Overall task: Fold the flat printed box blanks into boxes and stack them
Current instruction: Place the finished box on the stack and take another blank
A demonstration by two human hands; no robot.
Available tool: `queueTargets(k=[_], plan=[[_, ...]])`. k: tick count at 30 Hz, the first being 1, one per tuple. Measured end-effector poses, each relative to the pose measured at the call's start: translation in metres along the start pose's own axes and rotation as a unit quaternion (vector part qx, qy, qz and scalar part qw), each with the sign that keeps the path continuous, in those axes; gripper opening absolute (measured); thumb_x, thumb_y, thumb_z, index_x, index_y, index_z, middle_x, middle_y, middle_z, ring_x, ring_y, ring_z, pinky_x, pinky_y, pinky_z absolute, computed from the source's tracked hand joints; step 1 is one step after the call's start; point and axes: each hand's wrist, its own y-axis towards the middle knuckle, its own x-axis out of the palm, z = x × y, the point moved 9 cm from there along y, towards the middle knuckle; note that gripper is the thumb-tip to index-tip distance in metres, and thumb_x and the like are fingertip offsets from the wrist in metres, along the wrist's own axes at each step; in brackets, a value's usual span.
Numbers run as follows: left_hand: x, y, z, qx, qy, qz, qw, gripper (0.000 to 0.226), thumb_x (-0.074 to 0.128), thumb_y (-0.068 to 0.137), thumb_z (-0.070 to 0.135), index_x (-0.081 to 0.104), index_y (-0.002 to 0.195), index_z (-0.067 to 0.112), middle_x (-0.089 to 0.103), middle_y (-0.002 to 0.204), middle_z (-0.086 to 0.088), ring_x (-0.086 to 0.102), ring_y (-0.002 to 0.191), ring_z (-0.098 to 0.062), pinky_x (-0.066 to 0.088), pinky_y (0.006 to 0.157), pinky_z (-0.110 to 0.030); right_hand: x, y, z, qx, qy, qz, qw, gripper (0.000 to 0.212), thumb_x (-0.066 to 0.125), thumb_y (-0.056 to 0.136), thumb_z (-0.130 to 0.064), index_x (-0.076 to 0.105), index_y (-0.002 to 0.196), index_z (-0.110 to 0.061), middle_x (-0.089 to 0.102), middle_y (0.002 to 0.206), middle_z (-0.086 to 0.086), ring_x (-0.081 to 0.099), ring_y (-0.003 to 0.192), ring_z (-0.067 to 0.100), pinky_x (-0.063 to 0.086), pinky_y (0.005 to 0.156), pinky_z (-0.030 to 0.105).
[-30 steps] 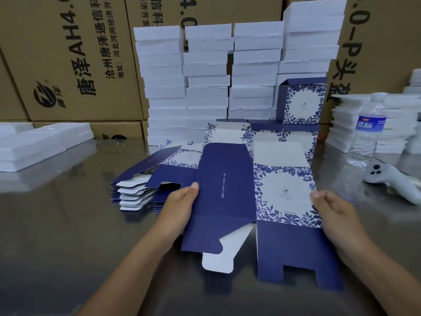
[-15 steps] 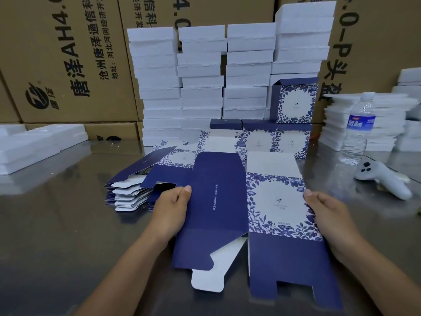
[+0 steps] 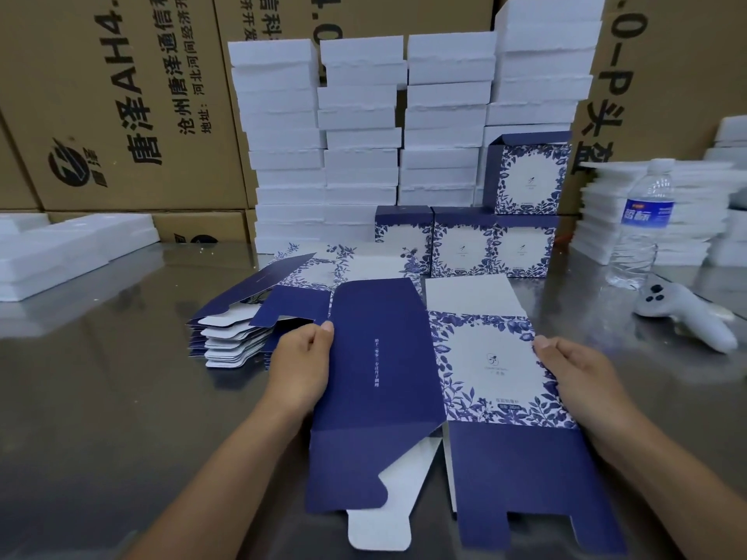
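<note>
Both hands are on one box blank (image 3: 436,377), held low over the steel surface (image 3: 101,398) right in front of the person. The left hand (image 3: 301,369) pinches the edge of the plain navy panel, thumb on top. The right hand (image 3: 582,381) pinches the outer edge of the floral panel the same way. The blank looks barely opened: its panels lie nearly flat and the bottom flaps hang loose toward the camera. Judged step: squaring it into a tube, with the flaps not yet tucked.

Progress looks early.
- Folded boxes (image 3: 461,248): four as far as can be told, three in a row at the back and one standing on top at the right end.
- Blank in hand: one.
- Pile of flat blanks (image 3: 242,329), left of the hands: many layers fanned out, too many to count. Most of the work is likely ahead.

Other items:
- White foam trays (image 3: 364,115): four columns behind the boxes, with more stacks to either side.
- Water bottle (image 3: 642,224): one.
- White controller (image 3: 683,317): one, near the bottle.
</note>
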Motion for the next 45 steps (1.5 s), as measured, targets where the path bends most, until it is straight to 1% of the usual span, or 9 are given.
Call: queueTargets(k=[3,7,13,17,27,32,36,39,45], plan=[[-0.002,0.001,0.002,0.016,0.018,0.011,1.0,0.037,0.046,0.098,0.024,0.037,0.064,0.012,0.032,0.063,-0.007,0.028,0.062,-0.019,0.023,0.061,-0.032,-0.001,-0.002,0.0,0.017,0.021,0.007,1.0,0.028,0.049,0.097,-0.016,0.068,0.076,-0.01,0.071,0.073,0.0,0.062,0.061,0.011,0.049,0.058,0.022],[0.0,0.001,0.003,0.022,0.033,-0.007,0.999,0.036,0.047,0.098,0.025,0.04,0.066,0.01,0.034,0.066,-0.008,0.03,0.063,-0.019,0.025,0.061,-0.031,-0.002,-0.003,0.003,0.029,-0.02,0.019,0.999,0.031,0.047,0.098,-0.022,0.061,0.075,-0.007,0.051,0.05,-0.006,0.041,0.039,0.005,0.035,0.038,0.013],[0.012,-0.003,-0.008,-0.047,-0.013,-0.058,0.997,0.043,0.046,0.098,0.033,0.058,0.076,-0.002,0.052,0.072,-0.01,0.046,0.065,-0.019,0.034,0.065,-0.03,-0.008,0.001,0.002,0.02,-0.109,0.024,0.994,0.037,0.044,0.099,-0.022,0.054,0.074,0.003,0.038,0.048,-0.001,0.03,0.036,0.005,0.025,0.038,0.019],[0.013,-0.005,-0.015,-0.099,-0.052,-0.062,0.992,0.033,0.042,0.098,0.042,0.057,0.085,0.016,0.054,0.079,-0.008,0.05,0.072,-0.019,0.037,0.07,-0.032,-0.003,-0.001,0.001,0.014,-0.106,0.006,0.994,0.037,0.044,0.1,-0.023,0.055,0.078,0.005,0.04,0.053,0.003,0.03,0.04,0.008,0.026,0.039,0.019],[0.001,-0.006,0.014,0.017,0.039,-0.016,0.999,0.037,0.041,0.1,0.022,0.028,0.065,0.017,0.029,0.063,0.0,0.025,0.059,-0.015,0.021,0.056,-0.031,0.0,-0.009,-0.005,0.042,-0.016,0.019,0.999,0.031,0.049,0.097,-0.028,0.069,0.083,-0.008,0.071,0.074,0.016,0.062,0.059,0.033,0.042,0.055,0.024],[0.005,-0.012,0.015,-0.007,-0.011,-0.034,0.999,0.033,0.042,0.1,0.024,0.034,0.069,0.013,0.031,0.068,-0.006,0.029,0.063,-0.016,0.023,0.061,-0.03,-0.003,-0.008,-0.007,0.034,-0.037,0.029,0.998,0.025,0.048,0.098,-0.019,0.066,0.083,-0.012,0.065,0.079,0.0,0.063,0.077,0.012,0.043,0.058,0.02],[0.003,-0.013,0.014,-0.03,-0.037,-0.025,0.999,0.034,0.042,0.1,0.025,0.037,0.07,0.01,0.034,0.07,-0.009,0.031,0.064,-0.017,0.024,0.058,-0.03,-0.004,-0.009,-0.005,0.045,-0.03,0.031,0.998,0.031,0.05,0.097,-0.026,0.068,0.08,-0.005,0.071,0.078,0.011,0.056,0.058,0.018,0.043,0.049,0.021],[-0.001,-0.013,0.011,-0.05,-0.078,-0.012,0.996,0.037,0.041,0.1,0.028,0.051,0.078,-0.001,0.044,0.079,-0.009,0.039,0.071,-0.02,0.031,0.066,-0.03,-0.004,-0.007,-0.002,0.061,-0.028,0.021,0.998,0.035,0.055,0.093,-0.035,0.066,0.084,-0.003,0.059,0.057,-0.002,0.047,0.044,0.006,0.038,0.043,0.015],[0.0,-0.015,0.003,-0.144,-0.211,0.0,0.967,0.037,0.044,0.099,0.029,0.06,0.072,0.01,0.065,0.067,-0.003,0.061,0.057,-0.02,0.045,0.054,-0.022,0.007,-0.01,-0.002,0.066,0.006,0.001,0.998,0.009,0.064,0.089,-0.021,0.061,0.096,-0.016,0.067,0.079,-0.002,0.063,0.054,0.003,0.046,0.049,0.015]])
